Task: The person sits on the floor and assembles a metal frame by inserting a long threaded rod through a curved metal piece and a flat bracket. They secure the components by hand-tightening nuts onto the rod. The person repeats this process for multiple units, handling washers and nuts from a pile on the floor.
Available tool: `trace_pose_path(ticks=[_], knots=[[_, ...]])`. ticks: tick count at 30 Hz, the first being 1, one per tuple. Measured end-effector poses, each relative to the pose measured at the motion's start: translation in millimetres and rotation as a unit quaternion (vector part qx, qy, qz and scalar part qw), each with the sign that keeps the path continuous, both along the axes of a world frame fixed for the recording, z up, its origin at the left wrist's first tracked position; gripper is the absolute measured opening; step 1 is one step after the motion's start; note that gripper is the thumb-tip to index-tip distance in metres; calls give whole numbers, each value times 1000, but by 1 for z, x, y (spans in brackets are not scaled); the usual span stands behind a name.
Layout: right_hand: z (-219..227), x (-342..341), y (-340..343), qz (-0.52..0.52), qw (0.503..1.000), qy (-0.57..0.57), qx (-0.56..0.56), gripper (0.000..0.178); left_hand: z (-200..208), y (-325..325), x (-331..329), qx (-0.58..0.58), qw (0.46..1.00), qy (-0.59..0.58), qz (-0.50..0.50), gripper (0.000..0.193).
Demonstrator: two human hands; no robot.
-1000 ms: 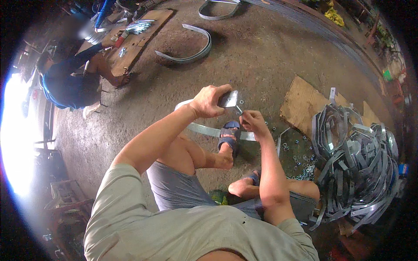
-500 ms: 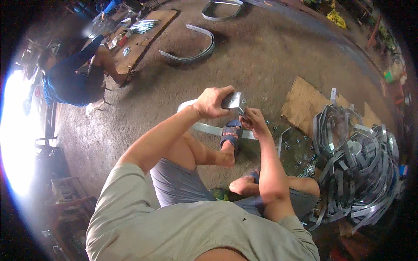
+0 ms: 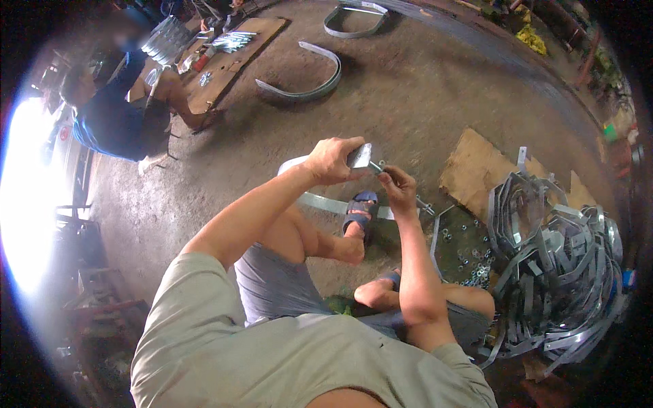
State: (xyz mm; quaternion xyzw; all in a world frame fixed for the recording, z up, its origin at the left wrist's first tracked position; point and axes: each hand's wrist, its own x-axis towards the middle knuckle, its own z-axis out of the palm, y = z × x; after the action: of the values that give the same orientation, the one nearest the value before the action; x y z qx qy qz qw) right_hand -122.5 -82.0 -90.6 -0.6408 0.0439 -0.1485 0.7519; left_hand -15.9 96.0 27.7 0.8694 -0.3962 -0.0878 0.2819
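My left hand (image 3: pixel 331 162) is closed around the end of a curved metal band, whose flat bright end plate (image 3: pixel 360 156) shows past the fingers. The band (image 3: pixel 320 200) loops down near my sandalled foot. Thumb and fingers of my right hand (image 3: pixel 399 187) pinch a thin metal bolt (image 3: pixel 375 167), which slants from the end plate to the fingertips. A rod piece (image 3: pixel 425 206) in line with it shows beyond the hand; whether it is the same bolt I cannot tell. Whether the bolt passes through the plate is hidden.
Loose nuts (image 3: pixel 478 272) lie on the floor by my right knee. A heap of bent metal straps (image 3: pixel 558 265) rests at the right, beside cardboard (image 3: pixel 469 166). Two curved bands (image 3: pixel 333 81) (image 3: pixel 354 30) lie ahead. Far left, a person (image 3: pixel 122 122) sits beside a board (image 3: pixel 255 44) with bolts.
My right hand has shifted slightly right and turned, away from the end plate. More of the bolt now shows between plate and fingers. My left hand keeps its grip.
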Motion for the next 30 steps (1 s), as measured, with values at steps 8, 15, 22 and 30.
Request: trace_pose_path(ticks=[8,15,22,30], knots=[[7,17,-13,206,970,109,75,27,-6,18,12,-4,998,52,-32,41],[9,18,-1,170,983,56,41,31,-9,19,14,-53,998,31,-35,45],[12,14,7,235,941,129,208,19,-10,22,21,-36,998,36,-42,42],[-15,17,28,-68,995,-19,-66,27,-16,12,29,-47,998,41,-22,35]])
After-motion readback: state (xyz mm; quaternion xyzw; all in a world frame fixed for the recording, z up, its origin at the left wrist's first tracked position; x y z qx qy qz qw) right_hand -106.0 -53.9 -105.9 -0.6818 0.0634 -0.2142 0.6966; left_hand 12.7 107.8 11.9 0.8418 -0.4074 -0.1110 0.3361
